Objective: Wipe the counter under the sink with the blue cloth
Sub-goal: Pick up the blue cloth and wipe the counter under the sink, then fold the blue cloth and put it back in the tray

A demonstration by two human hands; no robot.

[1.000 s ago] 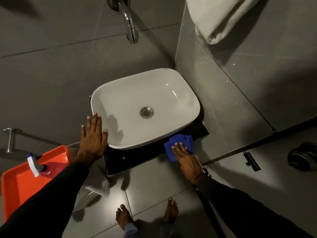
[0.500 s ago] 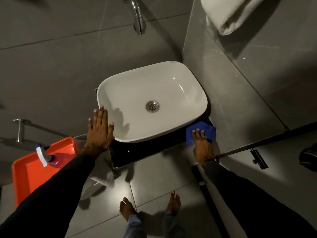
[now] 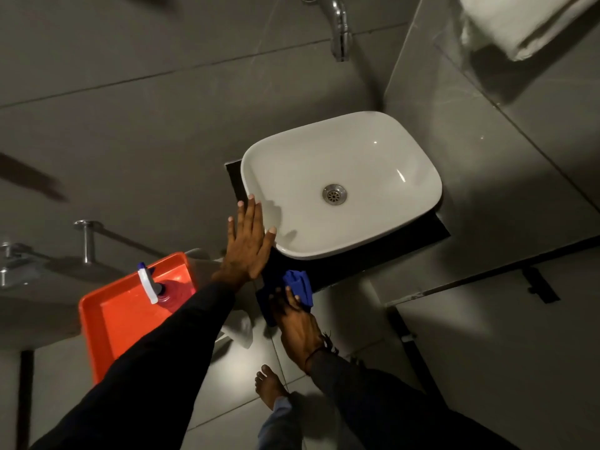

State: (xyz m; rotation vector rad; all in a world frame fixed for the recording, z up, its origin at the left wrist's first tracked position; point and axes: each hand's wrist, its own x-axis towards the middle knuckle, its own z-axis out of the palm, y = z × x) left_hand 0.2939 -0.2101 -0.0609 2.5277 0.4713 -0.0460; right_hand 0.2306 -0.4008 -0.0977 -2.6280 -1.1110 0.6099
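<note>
A white basin (image 3: 341, 183) sits on a small black counter (image 3: 373, 254) in the corner of grey tiled walls. My right hand (image 3: 297, 329) presses the blue cloth (image 3: 297, 287) flat onto the counter's front left edge, fingers spread over it. My left hand (image 3: 248, 245) lies flat with fingers apart against the basin's left rim and holds nothing. The counter's back part is hidden under the basin.
A chrome spout (image 3: 339, 27) juts from the wall above the basin. An orange tray (image 3: 123, 313) with a spray bottle (image 3: 156, 287) stands at the left. A white towel (image 3: 526, 24) hangs top right. My bare foot (image 3: 269, 384) is on the floor tiles below.
My right hand has slid the blue cloth from the counter's right front corner to its left front edge. The view has shifted, so the basin sits further right.
</note>
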